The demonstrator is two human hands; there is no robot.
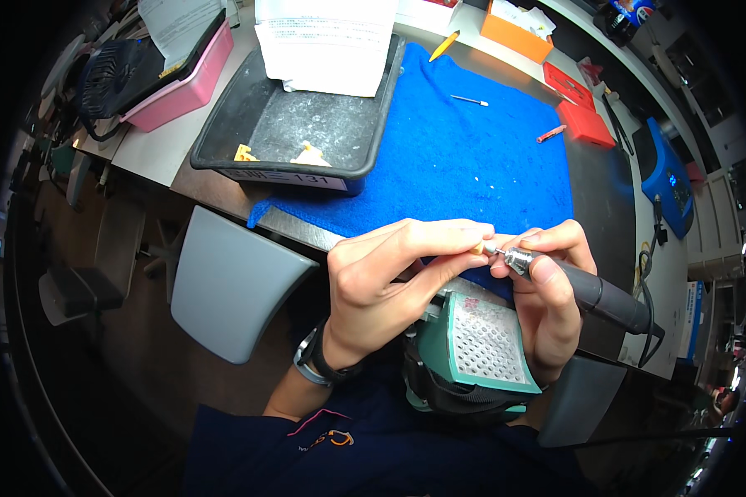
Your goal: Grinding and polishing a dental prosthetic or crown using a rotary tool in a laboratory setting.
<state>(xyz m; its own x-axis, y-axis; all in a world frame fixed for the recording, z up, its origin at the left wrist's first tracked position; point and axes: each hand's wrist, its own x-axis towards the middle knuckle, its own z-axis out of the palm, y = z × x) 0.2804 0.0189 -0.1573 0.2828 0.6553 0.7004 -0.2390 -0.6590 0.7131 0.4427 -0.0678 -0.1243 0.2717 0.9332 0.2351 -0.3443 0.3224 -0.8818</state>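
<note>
My left hand (389, 269) pinches a tiny cream-coloured piece (477, 247) between thumb and fingertips. My right hand (551, 286) grips a grey rotary handpiece (593, 291) like a pen, its metal tip touching the small piece. Both hands hover over the near edge of a blue towel (472, 157) on the workbench. Directly below them sits a teal suction unit with a perforated grille (482, 341). A dark watch is on my left wrist.
A dark tray (257, 124) holds paper sheets and two small yellowish pieces (309, 154). A loose bur (470, 100) lies on the towel. Red boxes (584, 123), an orange box (514, 33), a pink case (186, 87) and a blue control unit (667, 178) surround it.
</note>
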